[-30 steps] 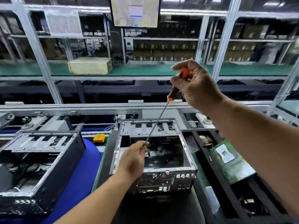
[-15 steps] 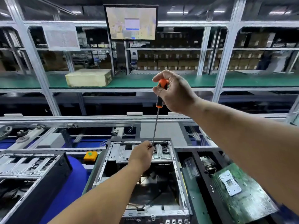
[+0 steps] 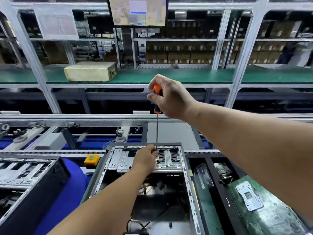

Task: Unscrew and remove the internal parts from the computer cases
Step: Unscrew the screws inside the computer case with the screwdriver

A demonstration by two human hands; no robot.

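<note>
Computer case (image 3: 184, 168) sat open at centre worktop — right hand (image 3: 171, 97) curled round the orange screwdriver (image 3: 157, 99), held upright, while left hand (image 3: 146, 158) pinched its shaft low — tip down at the drive bracket (image 3: 167, 160).

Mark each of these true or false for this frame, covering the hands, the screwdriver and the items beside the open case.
1. The right hand grips the orange-handled screwdriver. True.
2. The screwdriver lies flat on the case. False: it stands nearly upright, tip down at the computer case.
3. The left hand pinches the lower shaft near the tip. True.
4. A green circuit board lies left of the case. False: it lies to the right.
5. A yellow button box sits left of the case. True.
</note>
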